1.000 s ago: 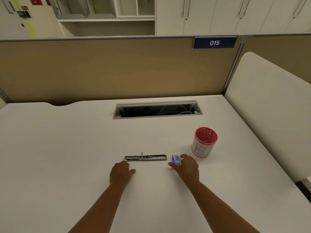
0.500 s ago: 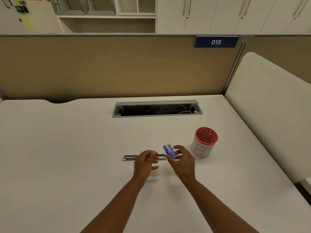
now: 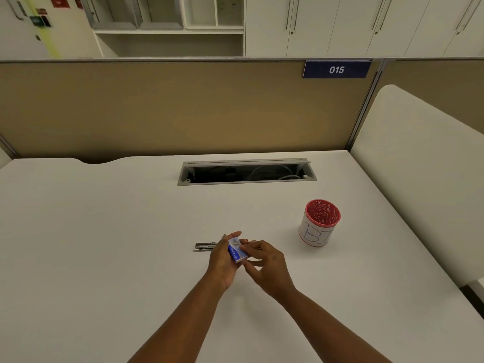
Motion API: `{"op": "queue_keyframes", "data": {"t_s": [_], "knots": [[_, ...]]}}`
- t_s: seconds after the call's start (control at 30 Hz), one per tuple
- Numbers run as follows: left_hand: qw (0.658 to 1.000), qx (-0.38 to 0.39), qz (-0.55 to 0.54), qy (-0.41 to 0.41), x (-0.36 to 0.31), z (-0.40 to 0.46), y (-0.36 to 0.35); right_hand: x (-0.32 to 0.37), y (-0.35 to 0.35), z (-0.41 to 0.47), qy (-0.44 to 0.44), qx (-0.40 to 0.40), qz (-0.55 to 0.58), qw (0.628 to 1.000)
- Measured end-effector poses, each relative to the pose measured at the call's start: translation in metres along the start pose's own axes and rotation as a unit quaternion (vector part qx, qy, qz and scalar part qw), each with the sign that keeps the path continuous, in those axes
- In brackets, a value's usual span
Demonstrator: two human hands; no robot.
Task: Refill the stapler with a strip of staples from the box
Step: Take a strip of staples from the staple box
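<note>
- Since half a second ago, the box (image 3: 237, 251) has passed from the right hand (image 3: 267, 267) into the left hand (image 3: 222, 260), and both hands have drawn back toward the body, off the stapler (image 3: 204, 246).
- Left hand holds the box raised off the desk (image 3: 104, 244), tilted, its long blue face turned toward the right hand; this probably steadies it so the other hand can work the end open.
- Left fingers (image 3: 234, 235) are curled round the box's far side, thumb side hidden, a closed grip on the box.
- Right fingertips (image 3: 245, 248) pinch at the box's near edge; the remaining fingers are loosely bent and spread, holding nothing else. Whether a flap or tray is already caught, I cannot tell.
- Stapler lies flat on the desk just beyond the left hand, opened out long, only its left end showing; likely left open to take the strip.
- No strip of staples is visible yet.
- Red cup (image 3: 320, 222) stands well apart to the right, not involved.
</note>
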State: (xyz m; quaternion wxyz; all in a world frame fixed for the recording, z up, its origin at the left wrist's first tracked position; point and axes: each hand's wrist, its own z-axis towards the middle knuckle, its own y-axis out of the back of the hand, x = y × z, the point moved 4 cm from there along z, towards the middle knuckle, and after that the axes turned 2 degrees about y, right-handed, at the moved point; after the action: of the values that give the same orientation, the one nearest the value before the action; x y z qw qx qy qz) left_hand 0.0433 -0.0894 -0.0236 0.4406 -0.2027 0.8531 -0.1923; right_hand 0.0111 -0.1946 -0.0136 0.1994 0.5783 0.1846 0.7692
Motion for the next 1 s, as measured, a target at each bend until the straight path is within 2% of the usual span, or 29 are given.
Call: {"op": "queue_keyframes", "data": {"t_s": [0.17, 0.3, 0.4, 0.5, 0.63, 0.7, 0.8, 1.0], "knots": [[0.999, 0.011, -0.016, -0.032, 0.002, 0.001, -0.004, 0.005, 0.002, -0.001, 0.055, -0.035, -0.052, 0.997], [0.999, 0.008, -0.041, -0.027, 0.009, 0.000, -0.004, 0.006, 0.004, -0.004, 0.093, -0.071, -0.083, 0.990], [0.999, 0.010, -0.040, -0.026, 0.013, 0.001, -0.005, 0.004, 0.002, -0.004, 0.105, -0.070, -0.116, 0.985], [0.999, 0.022, -0.016, -0.037, 0.012, 0.003, -0.005, 0.002, 0.001, -0.002, 0.079, -0.057, -0.096, 0.991], [0.997, 0.030, 0.039, -0.054, 0.007, 0.005, -0.001, 0.000, 0.005, 0.003, 0.044, 0.004, -0.058, 0.997], [0.996, 0.020, 0.066, -0.053, 0.003, 0.005, 0.002, 0.000, 0.015, 0.008, 0.036, -0.022, -0.030, 0.999], [0.994, 0.003, 0.108, -0.009, 0.002, 0.005, 0.002, -0.002, 0.030, 0.023, 0.003, -0.089, -0.011, 0.996], [0.978, 0.024, 0.205, 0.038, 0.008, 0.001, -0.004, -0.013, 0.028, 0.044, -0.077, 0.037, -0.007, 0.996]]}}
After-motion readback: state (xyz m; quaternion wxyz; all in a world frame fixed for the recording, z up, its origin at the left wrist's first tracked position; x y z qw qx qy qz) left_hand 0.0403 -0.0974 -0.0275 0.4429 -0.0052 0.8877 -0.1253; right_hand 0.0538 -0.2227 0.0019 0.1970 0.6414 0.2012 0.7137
